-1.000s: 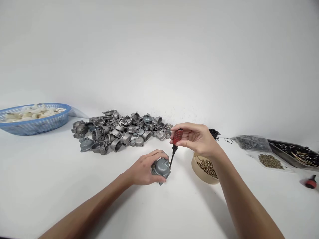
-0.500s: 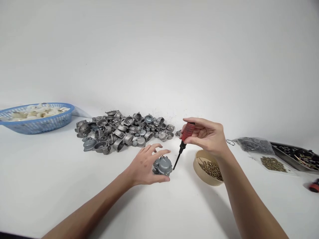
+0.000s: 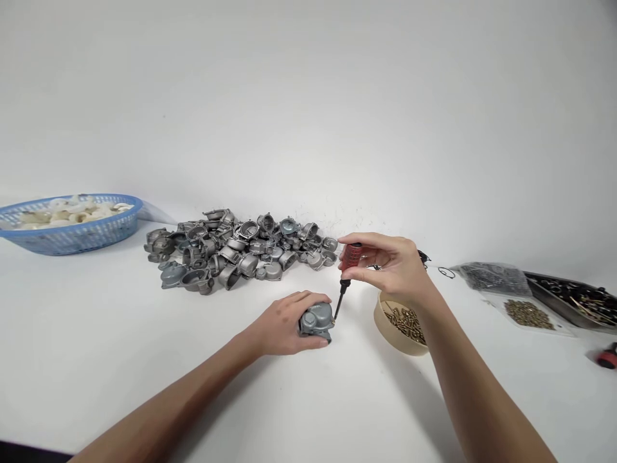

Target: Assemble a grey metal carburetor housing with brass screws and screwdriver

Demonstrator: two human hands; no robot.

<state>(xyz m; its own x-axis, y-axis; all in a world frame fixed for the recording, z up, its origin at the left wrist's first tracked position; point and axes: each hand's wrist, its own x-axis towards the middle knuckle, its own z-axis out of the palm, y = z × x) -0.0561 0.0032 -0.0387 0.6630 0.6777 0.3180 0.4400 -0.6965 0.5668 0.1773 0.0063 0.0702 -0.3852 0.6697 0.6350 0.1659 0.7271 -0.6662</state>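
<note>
The left hand (image 3: 284,325) wraps closed around a small grey cast-metal housing (image 3: 315,319) on the white table (image 3: 120,347), hiding its near side. The right hand (image 3: 390,267) pinches a red-handled screwdriver (image 3: 348,267), its tip at the housing's right edge. The exact contact point is too small to make out, and the forearm covers part of the round beige bowl of brass screws (image 3: 385,328).

At three o'clock the metal tray (image 3: 573,297) and red-capped tool (image 3: 608,355) are cut off — bag contents (image 3: 494,278) too small to tell.

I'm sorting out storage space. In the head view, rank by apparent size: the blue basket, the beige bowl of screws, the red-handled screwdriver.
1. blue basket, though its left end is cut off
2. beige bowl, partly hidden by the right arm
3. red-handled screwdriver
</note>
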